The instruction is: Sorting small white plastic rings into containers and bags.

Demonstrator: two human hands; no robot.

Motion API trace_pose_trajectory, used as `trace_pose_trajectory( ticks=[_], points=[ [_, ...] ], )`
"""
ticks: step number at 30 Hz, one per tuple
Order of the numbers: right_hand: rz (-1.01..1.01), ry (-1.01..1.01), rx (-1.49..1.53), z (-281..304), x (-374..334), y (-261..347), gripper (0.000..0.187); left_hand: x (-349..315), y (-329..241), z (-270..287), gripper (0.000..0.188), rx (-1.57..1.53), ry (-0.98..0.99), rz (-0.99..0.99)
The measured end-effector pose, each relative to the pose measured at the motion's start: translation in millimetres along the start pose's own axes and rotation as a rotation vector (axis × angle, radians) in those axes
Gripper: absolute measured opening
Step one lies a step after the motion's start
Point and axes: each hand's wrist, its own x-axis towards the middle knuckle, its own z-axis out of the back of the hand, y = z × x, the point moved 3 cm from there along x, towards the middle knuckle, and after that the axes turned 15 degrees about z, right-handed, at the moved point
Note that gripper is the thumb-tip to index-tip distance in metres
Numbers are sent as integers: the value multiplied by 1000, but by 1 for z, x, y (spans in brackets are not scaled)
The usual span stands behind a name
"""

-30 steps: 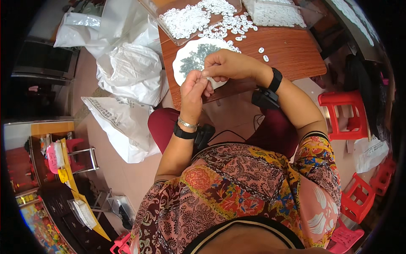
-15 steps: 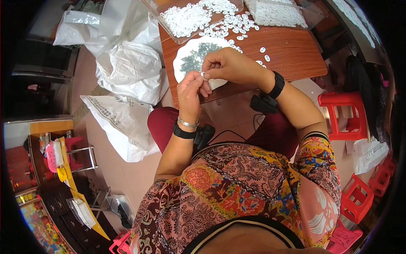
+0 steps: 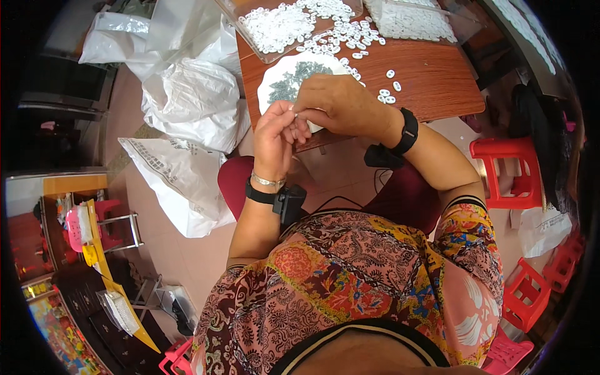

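Your left hand (image 3: 278, 128) pinches a small white piece (image 3: 294, 111) between its fingertips, near the table's front edge. Your right hand (image 3: 340, 103) curls in against it; whether it grips too, I can't tell. A loosened pinch could drop the piece onto the floor (image 3: 337, 178). Just beyond, a sideways knock could spill the grey bits (image 3: 306, 67) off the white plate (image 3: 266, 76), or your right wrist could sweep the loose white pieces (image 3: 387, 97) off the table (image 3: 431, 75).
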Motion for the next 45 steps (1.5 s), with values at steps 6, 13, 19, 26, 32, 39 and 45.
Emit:
trace_pose_trajectory(
  ticks=[6, 13, 19, 26, 32, 39, 45],
  points=[
    [-325, -75, 348, -1, -3, -6, 10, 2, 2, 6, 11, 95, -54, -23],
    [-331, -8, 233, -6, -7, -9, 11, 1, 4, 1, 9, 120, -113, -32],
    [-348, 11, 291, -5, -4, -9, 10, 3, 4, 3, 13, 97, -38, -45],
    [-329, 139, 88, -2, -17, -51, 15, 4, -1, 17, 11, 30, -106, -119],
    [-244, 444, -156, -26, -26, -56, 7, 2, -4, 29, 12, 78, -170, -97],
    [-101, 412, -354, -47, -26, -58, 7, 2, -7, 29, 10, 79, -167, -74],
    [-207, 276, -257, -37, -24, -56, 12, 0, -8, 31, 11, 70, -151, -91]
  ],
)
